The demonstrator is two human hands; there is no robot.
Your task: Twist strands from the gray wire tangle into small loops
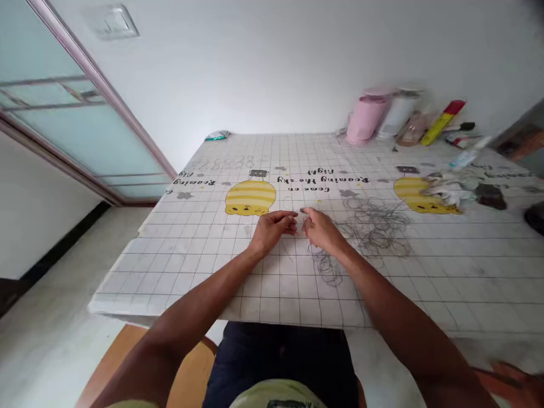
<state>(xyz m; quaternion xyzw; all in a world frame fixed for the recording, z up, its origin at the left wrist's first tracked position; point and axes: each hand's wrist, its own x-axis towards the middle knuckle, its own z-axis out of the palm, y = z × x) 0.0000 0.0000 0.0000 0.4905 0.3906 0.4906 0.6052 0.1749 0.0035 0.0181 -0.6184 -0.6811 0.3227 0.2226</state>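
Near the middle of the table, my left hand is closed, its thumb and fingertips pressed together. Facing it across a small gap is my right hand, also closed in a pinch with the index finger pointing toward the left fingertips. Whatever the fingers pinch is too thin to make out. A faint thin loop shows just beyond the fingertips; whether it is a held strand is unclear. Beside and partly under my right hand and forearm spreads a loose tangle of thin dark strands, like hair or thread.
A printed grid tablecloth covers the table. Against the wall stand a pink cylinder, a white container and a yellow-red box. Crumpled cloth or tissue lies at right. A wooden stool is below.
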